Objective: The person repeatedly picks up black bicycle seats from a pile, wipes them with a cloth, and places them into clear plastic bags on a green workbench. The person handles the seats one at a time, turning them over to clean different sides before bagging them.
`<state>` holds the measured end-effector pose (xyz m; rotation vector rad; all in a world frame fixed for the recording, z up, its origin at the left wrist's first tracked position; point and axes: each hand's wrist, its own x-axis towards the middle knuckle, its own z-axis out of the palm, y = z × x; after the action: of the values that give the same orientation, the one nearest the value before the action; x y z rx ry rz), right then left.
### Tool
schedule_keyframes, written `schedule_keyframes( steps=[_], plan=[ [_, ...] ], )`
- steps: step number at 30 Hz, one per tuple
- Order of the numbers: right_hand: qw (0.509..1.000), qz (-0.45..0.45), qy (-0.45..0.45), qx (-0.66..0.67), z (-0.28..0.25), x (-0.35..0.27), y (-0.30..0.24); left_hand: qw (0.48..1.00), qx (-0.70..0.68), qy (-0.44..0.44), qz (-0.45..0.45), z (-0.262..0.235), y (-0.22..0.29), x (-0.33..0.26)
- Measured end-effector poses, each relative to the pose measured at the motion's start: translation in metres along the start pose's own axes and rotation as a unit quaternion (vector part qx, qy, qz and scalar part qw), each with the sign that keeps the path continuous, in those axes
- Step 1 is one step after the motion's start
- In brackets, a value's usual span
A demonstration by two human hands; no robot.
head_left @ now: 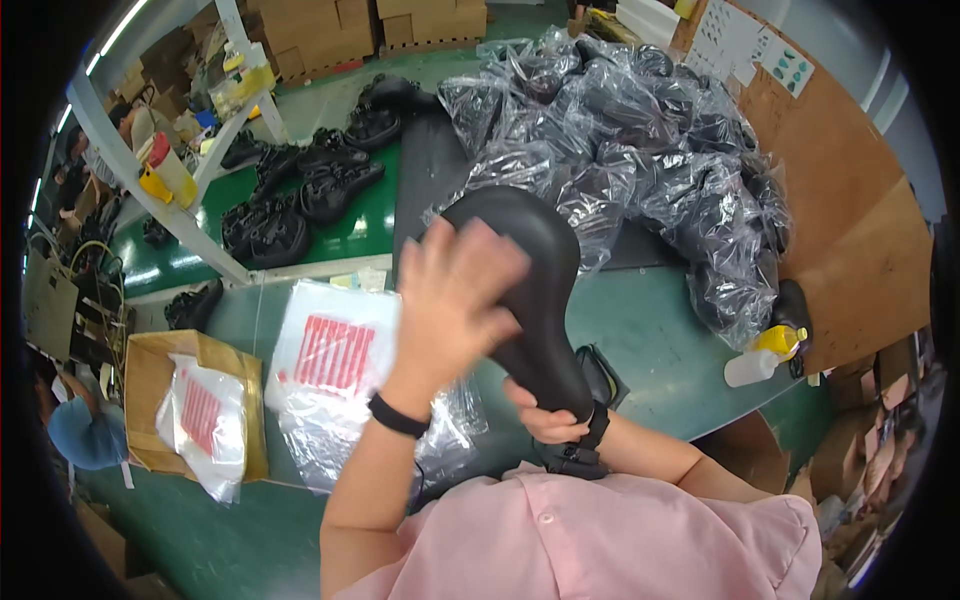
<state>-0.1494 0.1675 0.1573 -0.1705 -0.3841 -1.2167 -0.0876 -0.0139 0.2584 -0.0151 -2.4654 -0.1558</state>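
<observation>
A black bicycle saddle (540, 270) stands tilted in front of me, wide end up and narrow nose down near my chest. My right hand (545, 420) grips its narrow lower end. My left hand (450, 300) lies flat against the saddle's left side, fingers spread and blurred. A black band sits on my left wrist. I wear a pink shirt.
A heap of bagged black saddles (640, 140) fills the back right of the green table (660, 320). Clear bags with red print (330, 360) lie at left, more in a cardboard box (150, 370). A squeeze bottle (765, 355) stands at right. Loose saddles (300, 190) lie behind.
</observation>
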Motion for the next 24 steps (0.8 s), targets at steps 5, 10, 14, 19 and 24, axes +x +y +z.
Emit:
schedule_keyframes(
  steps=[5, 10, 14, 19, 24],
  plan=[
    [0.998, -0.033, 0.053, -0.024, -0.004, -0.021, 0.005, 0.873, -0.258, -0.205, -0.360, 0.056, -0.115, -0.103],
    [0.996, -0.076, 0.055, -0.003, -0.015, -0.030, 0.002, 0.881, -0.390, 0.093, -0.252, 0.071, -0.044, -0.099],
    [0.993, -0.080, 0.083, -0.031, -0.017, -0.012, 0.015, 0.794, -0.508, 0.173, -0.285, 0.083, -0.021, -0.054],
    [0.925, -0.100, 0.304, -0.202, -0.022, -0.058, -0.017, 0.897, -0.179, -0.039, -0.402, 0.136, -0.082, -0.166],
    [0.611, -0.117, 0.620, -0.477, -0.046, -0.095, -0.029, 0.876, 0.110, -0.281, -0.376, 0.115, -0.032, -0.237]
  ],
)
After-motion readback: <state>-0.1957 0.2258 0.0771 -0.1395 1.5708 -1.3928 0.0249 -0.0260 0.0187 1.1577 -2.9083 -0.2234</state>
